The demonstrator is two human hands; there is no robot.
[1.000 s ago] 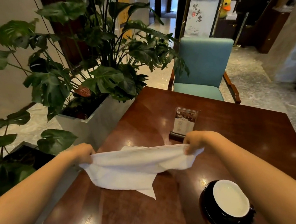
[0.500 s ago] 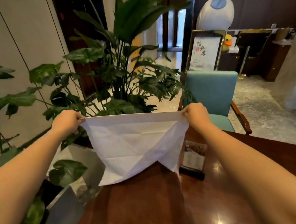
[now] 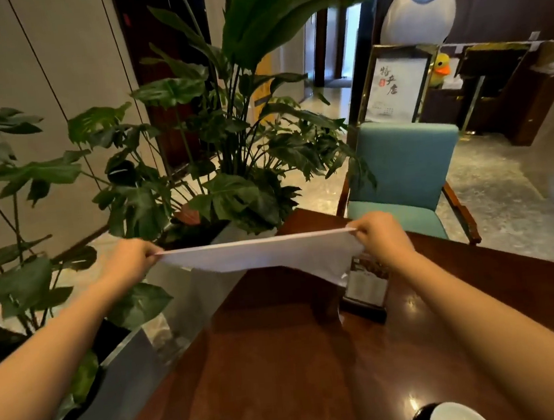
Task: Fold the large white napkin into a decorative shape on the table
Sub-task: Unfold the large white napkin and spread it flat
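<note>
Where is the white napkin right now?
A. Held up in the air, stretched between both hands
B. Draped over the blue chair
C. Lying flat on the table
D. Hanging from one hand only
A: the napkin is pulled taut above the table, with the left hand pinching one end and the right hand the other.

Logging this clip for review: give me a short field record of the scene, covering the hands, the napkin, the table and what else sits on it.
left hand: grip shut on one end of the napkin
right hand: grip shut on the other end
napkin: white, pulled taut in the air above the table, unfolded
table: dark glossy wood
sign holder: upright, partly behind the napkin
cup: white, on black saucer, near edge
</note>
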